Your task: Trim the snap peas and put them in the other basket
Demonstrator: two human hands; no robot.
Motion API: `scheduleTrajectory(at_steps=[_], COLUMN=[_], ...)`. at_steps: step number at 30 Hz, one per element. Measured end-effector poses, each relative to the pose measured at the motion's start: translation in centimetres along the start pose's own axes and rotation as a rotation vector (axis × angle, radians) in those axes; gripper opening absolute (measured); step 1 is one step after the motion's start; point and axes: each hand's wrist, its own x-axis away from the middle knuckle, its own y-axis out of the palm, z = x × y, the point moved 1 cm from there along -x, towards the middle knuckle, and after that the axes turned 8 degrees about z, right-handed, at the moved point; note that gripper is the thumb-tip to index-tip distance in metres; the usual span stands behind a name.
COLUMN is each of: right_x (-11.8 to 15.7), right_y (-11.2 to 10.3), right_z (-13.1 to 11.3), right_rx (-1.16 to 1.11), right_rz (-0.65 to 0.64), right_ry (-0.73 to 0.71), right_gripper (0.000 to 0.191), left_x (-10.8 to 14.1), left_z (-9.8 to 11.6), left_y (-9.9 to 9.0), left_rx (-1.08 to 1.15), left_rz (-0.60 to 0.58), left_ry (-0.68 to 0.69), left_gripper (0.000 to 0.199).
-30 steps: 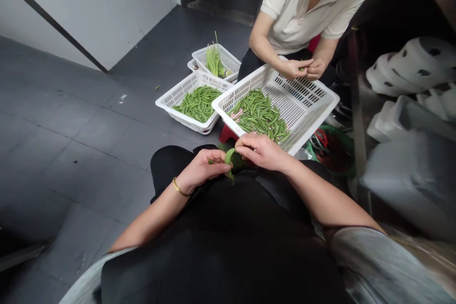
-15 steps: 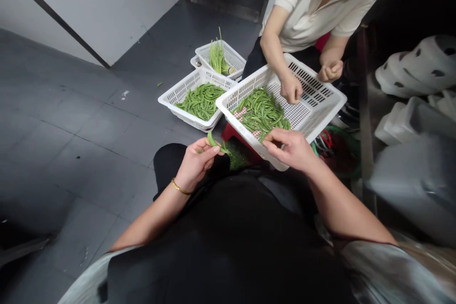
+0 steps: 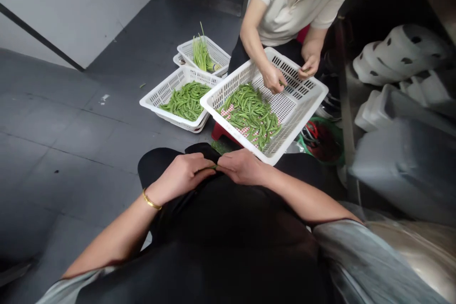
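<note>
1. The left hand (image 3: 183, 171) pinches a small green thing with its thumb and fingers. It looks like a green pod (image 3: 214, 167), but only a little bit shows.
2. The right hand (image 3: 244, 166) has its fingers pressed together. Its tips meet the left hand's tips, and they seem to pinch the end of the same pod.
3. The pod is low down, just above the person's dark lap, near the front of the big white basket (image 3: 301, 121).
4. This one pod looks part way through. Both hands are on it, so I think it is not done yet.
5. A big pile of pods (image 3: 249, 114) lies in the big basket. The holes in the bottom show around the pile.
6. More pods (image 3: 187, 99) fill much of the next basket (image 3: 167, 115), just beside the big one. I cannot tell which pile is done and which is left.
7. Small green bits (image 3: 220, 147) are down below, between the dark knees, so I guess some pods have been worked on.
8. The other person's hands (image 3: 273, 80) are over the big basket, and one pinches something small and green.
</note>
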Motion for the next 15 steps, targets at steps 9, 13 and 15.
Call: scheduleTrajectory(at_steps=[9,13,15], right_x=[2.3,1.9,0.2], right_y=[0.4,-2.3,-2.7], right_z=[1.3,5.3,8.9], right_rx=[-0.186,-0.215,-0.1], right_rz=[-0.006,-0.387,-0.36], right_ry=[0.172,0.236,0.415], right_gripper=[0.034,0.044,0.04], left_x=[-2.6,-3.3,-3.3], left_z=[-4.5,-6.0,-6.3], left_y=[1.1,-2.6,-2.7], left_rx=[0.726,0.818,0.857], left_rz=[0.53,0.487,0.338], left_ry=[-0.274,-0.356,-0.373], left_gripper=[0.035,0.031,0.023])
